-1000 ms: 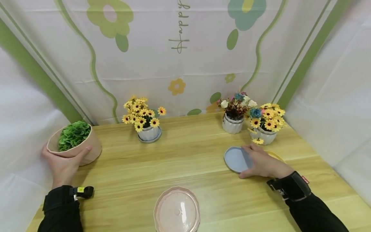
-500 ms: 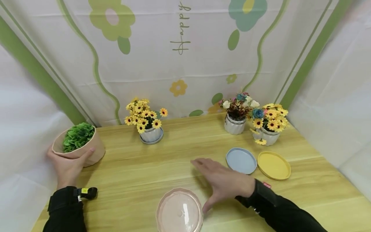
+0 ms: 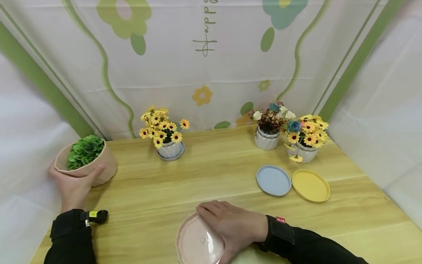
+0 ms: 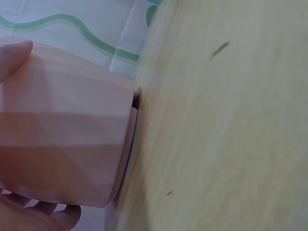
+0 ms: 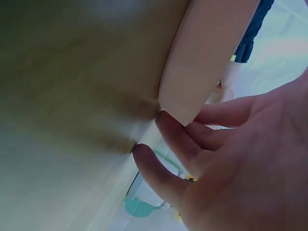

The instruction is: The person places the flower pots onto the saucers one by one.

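On the table [image 3: 145, 196], left grip [image 3: 73, 185] holds pink pot [image 3: 106, 167], right grip [image 3: 231, 226] holds pink plate [image 3: 195, 240] by its rim

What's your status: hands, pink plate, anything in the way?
Left hand gripping pink pot, greenery inside. Right hand curled around edge of pink plate. Blue plate, yellow plate off to the side; no obstruction seen.

Free passage crosses the yellow wood-grained table [image 3: 197, 176] between a faceted pink pot [image 3: 108, 161] and a flat, rounded blue plate [image 3: 273, 180]. Hardly any gap separates the latter from a flat, rounded yellow plate [image 3: 311, 186]. Printed white cloth [image 3: 165, 80] closes the rear.
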The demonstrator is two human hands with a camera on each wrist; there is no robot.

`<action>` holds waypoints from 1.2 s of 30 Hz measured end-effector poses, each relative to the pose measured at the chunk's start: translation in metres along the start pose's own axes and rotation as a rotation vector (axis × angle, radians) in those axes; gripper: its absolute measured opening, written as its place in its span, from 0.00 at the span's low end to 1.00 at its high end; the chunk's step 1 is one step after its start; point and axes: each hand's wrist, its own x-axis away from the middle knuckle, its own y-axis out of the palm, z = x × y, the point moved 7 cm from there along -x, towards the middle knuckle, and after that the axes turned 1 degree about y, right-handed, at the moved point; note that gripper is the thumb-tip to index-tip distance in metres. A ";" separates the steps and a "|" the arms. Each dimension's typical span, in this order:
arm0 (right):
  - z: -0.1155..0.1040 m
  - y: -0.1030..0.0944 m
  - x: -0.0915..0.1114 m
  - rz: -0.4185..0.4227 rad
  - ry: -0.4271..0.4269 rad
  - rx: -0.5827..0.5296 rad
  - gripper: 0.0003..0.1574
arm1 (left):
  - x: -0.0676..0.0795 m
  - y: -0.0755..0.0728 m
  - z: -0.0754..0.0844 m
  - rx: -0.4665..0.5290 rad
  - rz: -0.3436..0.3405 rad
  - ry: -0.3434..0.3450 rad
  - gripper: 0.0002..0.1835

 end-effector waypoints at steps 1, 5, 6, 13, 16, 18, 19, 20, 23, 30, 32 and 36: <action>-0.001 -0.001 0.000 0.010 -0.001 0.008 0.86 | 0.000 0.000 0.000 -0.002 0.001 -0.002 0.65; 0.003 -0.002 0.000 -0.003 0.041 -0.017 0.83 | 0.000 0.000 0.001 0.010 0.003 -0.009 0.65; 0.005 -0.003 -0.001 -0.019 0.061 -0.033 0.83 | 0.000 0.000 0.001 0.010 0.002 -0.011 0.65; 0.030 -0.005 -0.004 -0.117 0.215 -0.129 0.84 | -0.002 -0.004 0.001 -0.013 0.013 0.007 0.65; 0.042 -0.006 -0.004 -0.135 0.266 -0.164 0.86 | -0.003 -0.004 0.001 -0.001 0.019 0.014 0.64; 0.050 -0.006 -0.005 -0.143 0.297 -0.194 0.87 | -0.003 -0.003 0.001 0.003 0.017 0.015 0.64; 0.055 -0.006 -0.005 -0.144 0.308 -0.204 0.87 | -0.003 -0.003 0.001 0.008 0.017 0.014 0.64; 0.059 -0.007 -0.005 -0.143 0.321 -0.224 0.87 | -0.003 -0.003 0.001 0.016 0.016 0.015 0.65; 0.073 -0.008 -0.007 -0.135 0.356 -0.271 0.86 | -0.003 -0.002 0.001 0.017 0.017 0.024 0.65; 0.103 -0.014 -0.016 -0.111 0.428 -0.332 0.87 | -0.003 0.000 0.002 0.016 0.032 0.049 0.65; 0.108 -0.014 -0.019 -0.108 0.437 -0.341 0.87 | -0.003 0.000 0.003 0.027 0.033 0.054 0.65; 0.111 -0.015 -0.022 -0.114 0.440 -0.353 0.87 | -0.002 -0.001 0.002 0.013 0.014 0.030 0.65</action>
